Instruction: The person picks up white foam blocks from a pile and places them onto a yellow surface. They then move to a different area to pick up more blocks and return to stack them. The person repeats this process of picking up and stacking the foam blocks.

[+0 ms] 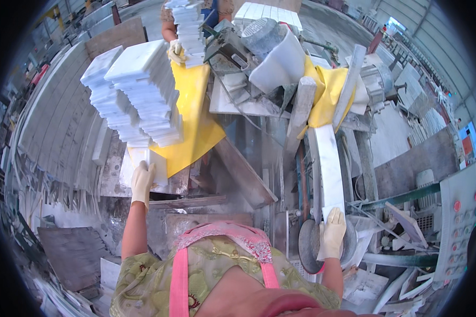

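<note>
While our left hand (144, 180) touches a white tile (158, 165) at the near foot of the stacks, our right hand (332, 233) rests on the near end of a long white strip (329, 164). Both wear pale gloves. The left fingers are bent at the tile, but we cannot tell whether they grip it. The right hand lies flat, its fingers straight along the strip.

The strip runs away from us, between narrow rails, to a yellow cloth (325, 98) draped at its far end. Beside our right hand we see a dark, round wheel (308, 240).

On our left, two tall, uneven stacks of white tiles (145, 95) stand next to each other, with a yellow sheet (193, 121) spread beside them. Beyond, a co-worker's gloved hand (175, 52) touches another pile of tiles (189, 29). Far to our right we have a grey control panel (457, 222) with coloured buttons, and below it lie broken slabs.
</note>
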{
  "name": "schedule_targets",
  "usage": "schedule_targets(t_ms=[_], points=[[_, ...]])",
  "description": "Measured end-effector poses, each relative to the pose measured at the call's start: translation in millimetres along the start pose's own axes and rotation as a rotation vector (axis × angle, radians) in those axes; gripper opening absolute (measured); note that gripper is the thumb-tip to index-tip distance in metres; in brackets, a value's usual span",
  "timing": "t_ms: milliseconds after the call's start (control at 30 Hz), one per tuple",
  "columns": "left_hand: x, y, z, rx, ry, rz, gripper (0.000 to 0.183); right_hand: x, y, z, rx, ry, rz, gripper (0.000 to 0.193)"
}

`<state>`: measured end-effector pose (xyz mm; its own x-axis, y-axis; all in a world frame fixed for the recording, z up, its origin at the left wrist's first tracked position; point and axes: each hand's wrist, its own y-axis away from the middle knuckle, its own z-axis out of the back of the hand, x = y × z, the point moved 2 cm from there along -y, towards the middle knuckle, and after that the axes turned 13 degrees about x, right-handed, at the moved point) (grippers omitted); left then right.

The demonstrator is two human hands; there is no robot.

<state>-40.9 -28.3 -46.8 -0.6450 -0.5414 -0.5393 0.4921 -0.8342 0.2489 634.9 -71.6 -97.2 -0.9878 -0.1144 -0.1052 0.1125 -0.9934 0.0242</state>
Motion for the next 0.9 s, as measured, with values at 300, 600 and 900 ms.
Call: schedule_targets(t_ms=[300, 600, 900], points=[[-13.0, -10.8, 22.6, 0.289, 0.167, 0.083, 0.044, 10.4, -41.0, 19.7, 0.148, 0.043, -0.12, 0.082], [15.0, -43.1, -8.0, 0.137, -0.046, -0.111, 0.066, -6.9, -49.6, 73.7, 0.147, -0.121, -0.521, 0.039], [5.3, -34.5, 19.0, 0.135, 0.007, -0.232, 0.058, 309.1, -146.5, 119.6, 0.17, -1.556, 0.165, 0.035]])
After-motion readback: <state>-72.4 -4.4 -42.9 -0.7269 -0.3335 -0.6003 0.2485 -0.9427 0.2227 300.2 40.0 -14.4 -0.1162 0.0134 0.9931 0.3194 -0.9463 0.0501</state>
